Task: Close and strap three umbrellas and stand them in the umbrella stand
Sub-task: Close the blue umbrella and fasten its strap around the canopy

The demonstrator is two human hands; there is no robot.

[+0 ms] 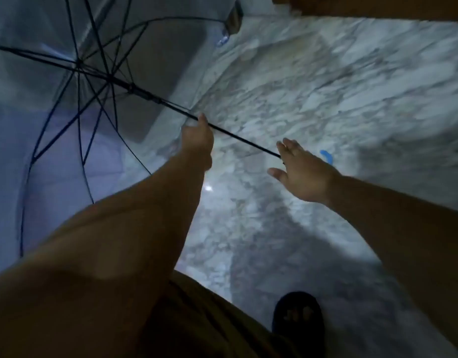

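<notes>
A person stands over a marble floor (326,86) with an open transparent umbrella (67,104) filling the upper left of the frame, its canopy spread on dark ribs. The shaft (238,136) runs as one long line from the hub at upper left down toward centre right. The left hand (198,135), at frame centre, grips the shaft partway along. The right hand (303,174), fingers spread and holding nothing, hovers at the shaft's lower end, where a blue handle (327,156) peeks out behind it. The left hand is nearer the runner, so closing likely falls to it. No stand is in view.
</notes>
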